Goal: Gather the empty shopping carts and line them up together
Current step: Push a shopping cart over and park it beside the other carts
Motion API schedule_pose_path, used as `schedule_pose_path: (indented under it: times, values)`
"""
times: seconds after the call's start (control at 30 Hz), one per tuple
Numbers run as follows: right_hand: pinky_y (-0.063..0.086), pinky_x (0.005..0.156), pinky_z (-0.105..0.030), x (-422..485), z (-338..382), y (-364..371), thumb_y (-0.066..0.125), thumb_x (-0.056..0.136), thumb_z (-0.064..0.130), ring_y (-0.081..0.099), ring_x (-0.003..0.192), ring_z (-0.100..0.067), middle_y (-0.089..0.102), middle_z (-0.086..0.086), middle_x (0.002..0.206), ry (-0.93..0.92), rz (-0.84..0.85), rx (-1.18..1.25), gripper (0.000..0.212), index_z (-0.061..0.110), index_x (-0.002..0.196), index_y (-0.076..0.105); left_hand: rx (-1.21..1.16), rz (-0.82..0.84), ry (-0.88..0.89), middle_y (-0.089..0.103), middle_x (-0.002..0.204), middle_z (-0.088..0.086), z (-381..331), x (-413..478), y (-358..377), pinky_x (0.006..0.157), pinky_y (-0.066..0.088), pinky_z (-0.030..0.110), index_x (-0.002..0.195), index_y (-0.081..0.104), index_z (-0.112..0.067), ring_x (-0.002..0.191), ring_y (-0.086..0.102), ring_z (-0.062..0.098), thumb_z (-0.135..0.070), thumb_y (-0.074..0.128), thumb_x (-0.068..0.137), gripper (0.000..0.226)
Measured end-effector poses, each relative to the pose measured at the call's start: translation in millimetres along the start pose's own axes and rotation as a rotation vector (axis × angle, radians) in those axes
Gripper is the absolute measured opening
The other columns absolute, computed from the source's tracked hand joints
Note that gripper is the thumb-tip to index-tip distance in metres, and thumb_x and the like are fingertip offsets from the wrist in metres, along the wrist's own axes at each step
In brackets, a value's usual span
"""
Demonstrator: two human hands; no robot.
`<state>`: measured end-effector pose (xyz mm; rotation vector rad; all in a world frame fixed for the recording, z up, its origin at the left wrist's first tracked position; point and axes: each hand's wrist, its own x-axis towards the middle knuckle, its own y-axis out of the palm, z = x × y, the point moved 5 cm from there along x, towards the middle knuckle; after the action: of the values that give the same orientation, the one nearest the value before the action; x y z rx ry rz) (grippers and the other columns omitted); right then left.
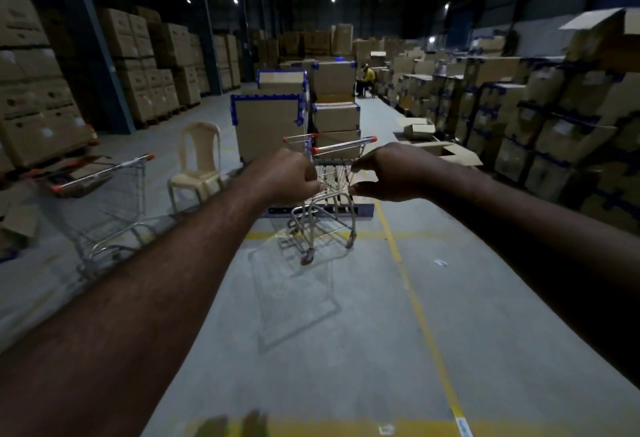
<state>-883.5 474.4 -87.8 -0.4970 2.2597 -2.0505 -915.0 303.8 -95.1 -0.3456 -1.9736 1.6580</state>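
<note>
Dead ahead, at the centre of the frame, stands the shopping cart (327, 225) on the grey floor (346, 332), just left of the yellow line (419, 315) and in front of a stack of taped boxes (266, 128). Its red-tipped handle bar (343, 149) lies across the frame, and a 2nd such bar shows just to its upper left, so 2 carts may be nested there; I cannot tell. Both arms stretch straight forward toward it, level with each other, so neither is clearly nearer. The left hand (289, 177) is curled into a loose fist, knuckles up. The right hand (384, 173) is curled too, thumb drawn toward the forefinger. They overlap the basket in the picture, yet the cart looks small beside them and seems to stand well beyond reach, so I judge they hold nothing. The next move likely calls for walking up the frame until the bar comes under both palms. Another cart (114, 201) waits at the left of the frame, well apart, near a plastic chair (199, 163), and would need bringing across to line up.
</note>
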Motion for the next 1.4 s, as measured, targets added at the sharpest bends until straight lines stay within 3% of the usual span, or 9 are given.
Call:
schedule_pose_path:
  times: [0.27,0.4,0.5,0.93,1.4]
  values:
    - [0.053,0.094,-0.036,162.5,-108.9,75.4,0.058,0.095,0.056,0.062,0.117,-0.022,0.063,-0.002,0.137,-0.007,0.016,0.030,0.057,0.024,0.142,0.053,-0.046,0.040,0.001,0.073,0.095,-0.001,50.1,193.3,76.0,0.057,0.041,0.026,0.106,0.074,-0.015,0.080,0.064,0.010,-0.041,0.059,0.100,0.031]
    - [0.052,0.092,-0.034,248.5,-168.7,102.4,0.058,0.095,0.055,0.062,0.117,-0.019,0.064,-0.001,0.135,-0.019,0.052,0.066,0.055,0.024,0.140,0.055,-0.050,0.067,-0.035,0.069,0.086,-0.004,72.8,290.1,103.4,0.055,0.039,0.027,0.097,0.074,-0.018,0.075,0.062,0.009,-0.042,0.061,0.099,0.027]
    - [0.054,0.091,-0.036,312.1,-208.3,120.8,0.058,0.094,0.058,0.063,0.113,-0.020,0.067,-0.001,0.128,-0.030,0.062,0.055,0.056,0.024,0.138,0.057,-0.047,0.032,-0.056,0.069,0.084,-0.003,93.6,360.4,121.5,0.063,0.049,0.029,0.093,0.074,-0.021,0.077,0.064,0.013,-0.046,0.061,0.097,0.029]
    - [0.054,0.092,-0.036,556.1,-314.7,222.1,0.058,0.095,0.056,0.065,0.110,-0.020,0.067,-0.003,0.129,-0.004,0.134,0.076,0.055,0.022,0.138,0.057,-0.114,0.073,-0.057,0.067,0.078,-0.007,220.9,602.6,230.8,0.061,0.043,0.027,0.090,0.073,-0.023,0.069,0.062,0.010,-0.046,0.064,0.095,0.025]
    - [0.057,0.084,-0.039,793.6,-417.7,356.9,0.063,0.091,0.055,0.067,0.095,-0.018,0.072,-0.002,0.113,0.116,0.256,0.167,0.051,0.024,0.131,0.062,-0.222,0.221,-0.098,0.070,0.077,-0.005,344.6,836.6,350.5,0.072,0.059,0.036,0.091,0.077,-0.022,0.069,0.066,0.013,-0.045,0.064,0.094,0.027]
